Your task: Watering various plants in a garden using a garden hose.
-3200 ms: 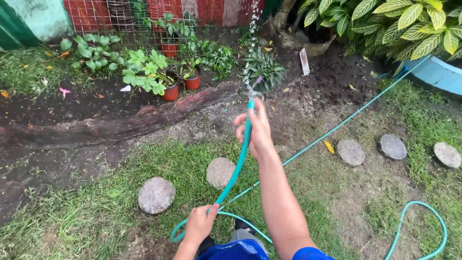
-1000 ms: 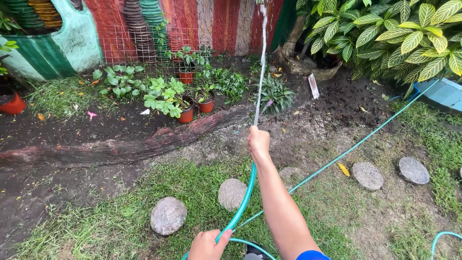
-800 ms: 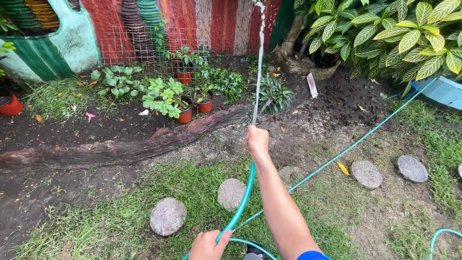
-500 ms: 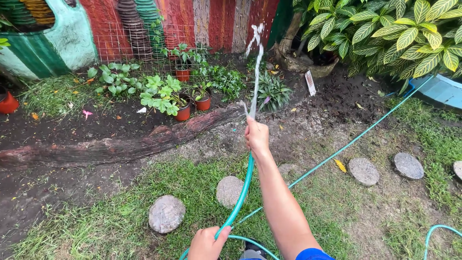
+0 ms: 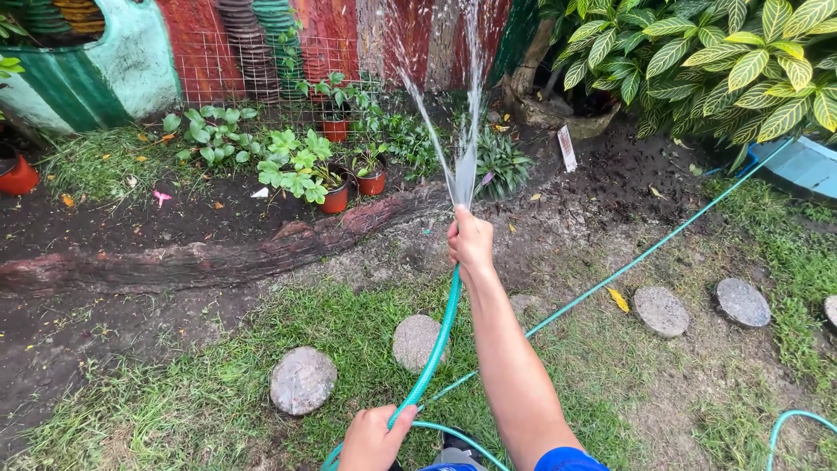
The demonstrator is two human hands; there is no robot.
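Hose (image 5: 440, 336) sits gripped in both my hands: right hand (image 5: 469, 242) closed at its spraying end, left hand (image 5: 373, 436) closed lower. Beyond the log (image 5: 218, 257), right of it, a white rectangular tag (image 5: 568, 148) stands in soil.

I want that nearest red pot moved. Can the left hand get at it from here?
Probably not: the left hand grips the green hose near the body, and the red pot sits beyond the log.
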